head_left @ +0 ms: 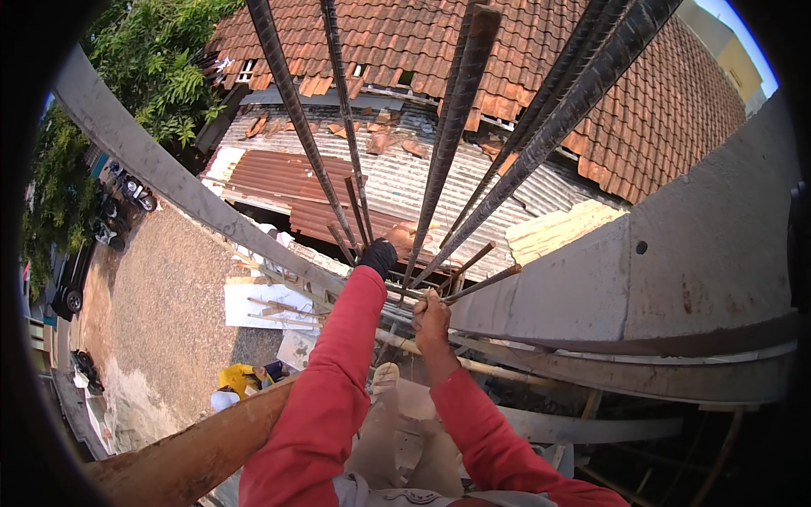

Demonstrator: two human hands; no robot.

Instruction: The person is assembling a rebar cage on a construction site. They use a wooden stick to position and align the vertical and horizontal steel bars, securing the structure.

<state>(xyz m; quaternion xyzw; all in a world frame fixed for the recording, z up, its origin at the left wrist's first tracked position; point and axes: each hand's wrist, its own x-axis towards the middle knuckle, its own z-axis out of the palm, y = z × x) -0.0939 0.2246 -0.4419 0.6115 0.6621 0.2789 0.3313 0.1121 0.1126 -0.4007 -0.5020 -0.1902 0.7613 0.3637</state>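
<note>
Upright steel rebars (456,101) rise in a cluster in front of me, ribbed and rusty brown. My left hand (378,256), in a dark glove, is closed at the foot of the thinner rebars (345,101) on the left side. Its fingers are partly hidden. My bare right hand (431,319) is closed in a fist just right of the cluster's base. A short rebar stub (486,283) slants up and right from beside its fingertips. What that fist holds is too small to make out. Both my arms have red sleeves.
A grey concrete wall (557,287) curves away right; a narrow concrete edge (169,160) runs left. A wooden beam (194,444) crosses at lower left. Far below, a person in yellow (241,380) is beside white sheets (262,306). Corrugated metal (405,169) and tiled roofs (642,110) stand beyond.
</note>
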